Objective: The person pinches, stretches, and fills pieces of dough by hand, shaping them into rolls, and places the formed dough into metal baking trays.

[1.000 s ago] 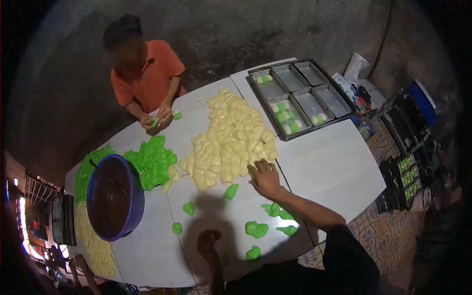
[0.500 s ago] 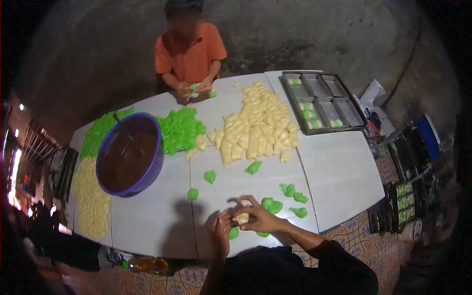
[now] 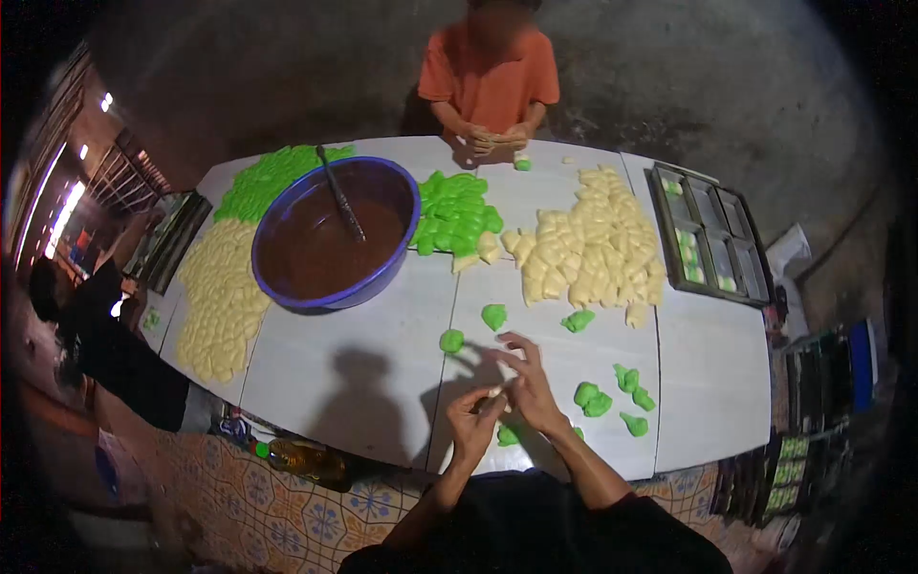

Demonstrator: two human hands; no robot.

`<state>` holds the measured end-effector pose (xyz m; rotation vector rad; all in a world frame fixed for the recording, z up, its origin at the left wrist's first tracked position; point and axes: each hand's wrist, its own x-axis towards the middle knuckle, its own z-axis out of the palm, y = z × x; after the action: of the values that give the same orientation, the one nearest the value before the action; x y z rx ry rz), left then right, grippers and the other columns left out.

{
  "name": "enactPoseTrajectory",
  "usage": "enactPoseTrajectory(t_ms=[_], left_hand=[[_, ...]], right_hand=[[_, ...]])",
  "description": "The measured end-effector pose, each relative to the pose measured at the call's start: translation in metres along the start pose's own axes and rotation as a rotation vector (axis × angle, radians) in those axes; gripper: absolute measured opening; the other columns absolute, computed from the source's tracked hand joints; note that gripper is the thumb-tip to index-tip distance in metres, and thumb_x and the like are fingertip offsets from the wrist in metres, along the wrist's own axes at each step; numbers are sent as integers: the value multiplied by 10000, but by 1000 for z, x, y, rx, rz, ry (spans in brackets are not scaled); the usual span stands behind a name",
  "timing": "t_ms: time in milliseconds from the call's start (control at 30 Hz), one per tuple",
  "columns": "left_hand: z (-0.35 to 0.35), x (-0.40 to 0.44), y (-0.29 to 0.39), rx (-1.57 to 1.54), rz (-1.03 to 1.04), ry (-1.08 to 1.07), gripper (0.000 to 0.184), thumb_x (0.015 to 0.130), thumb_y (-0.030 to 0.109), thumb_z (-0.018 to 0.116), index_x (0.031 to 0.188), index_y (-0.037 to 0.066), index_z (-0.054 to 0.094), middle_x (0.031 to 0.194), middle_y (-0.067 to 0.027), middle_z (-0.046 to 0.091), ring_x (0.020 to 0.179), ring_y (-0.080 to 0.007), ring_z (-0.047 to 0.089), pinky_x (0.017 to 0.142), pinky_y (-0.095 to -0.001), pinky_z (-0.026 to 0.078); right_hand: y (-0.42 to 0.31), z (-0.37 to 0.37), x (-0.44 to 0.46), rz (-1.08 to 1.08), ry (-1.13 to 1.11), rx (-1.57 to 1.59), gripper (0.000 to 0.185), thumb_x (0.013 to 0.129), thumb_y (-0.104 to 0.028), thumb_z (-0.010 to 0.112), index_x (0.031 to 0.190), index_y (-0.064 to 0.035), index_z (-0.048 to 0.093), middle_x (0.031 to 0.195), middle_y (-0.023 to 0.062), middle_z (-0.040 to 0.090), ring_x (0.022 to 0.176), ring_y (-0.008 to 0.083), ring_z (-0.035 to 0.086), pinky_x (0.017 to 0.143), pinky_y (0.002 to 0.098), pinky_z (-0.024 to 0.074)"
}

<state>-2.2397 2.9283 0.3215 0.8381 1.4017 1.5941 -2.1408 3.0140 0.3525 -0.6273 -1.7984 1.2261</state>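
Note:
My left hand is closed at the fingertips on a small piece of cream dough, mostly hidden by the fingers. Just to its right, my right hand is open, its fingers apart and its thumb close to that piece. Under and beside my hands lies a green dough piece, partly covered. Ahead are loose green dough pieces, and more green lumps lie to the right of my right hand.
A purple basin of brown filling with a spoon stands on the white table. Around it are cream dough and green dough. A sectioned baking tray sits at right. Opposite, a person in orange handles dough.
My view has swung left, shifting the table rightward in the picture. The cream dough was by my right fingers; now my left fingertips pinch it and the right fingers are spread.

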Motion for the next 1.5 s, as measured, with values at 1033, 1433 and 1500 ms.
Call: enactPoseTrajectory(t_ms=[1033,1433,1500], left_hand=[[-67,153,86,-422,-346,-317,958,874,736,136,1214,-77,512,1147,-178,588,1016,-243,579,889,-368,440],[-18,37,18,354,69,-202,298,885,-1,566,1172,-78,561,1062,-113,564,914,-166,584,765,-276,510],[-12,27,35,344,12,-243,229,890,35,588,1092,-67,619,1002,-104,569,883,-161,594,732,-269,523]], right_hand=[[66,40,52,726,149,1246,505,868,-228,655,1272,4,463,1145,144,550,904,207,598,771,276,514],[9,-12,-9,43,60,-146,310,771,13,626,1079,-19,629,1139,137,535,1016,273,553,847,340,459],[11,-14,-13,83,215,117,193,811,-16,609,999,3,648,1113,139,545,1014,239,569,826,322,466]])
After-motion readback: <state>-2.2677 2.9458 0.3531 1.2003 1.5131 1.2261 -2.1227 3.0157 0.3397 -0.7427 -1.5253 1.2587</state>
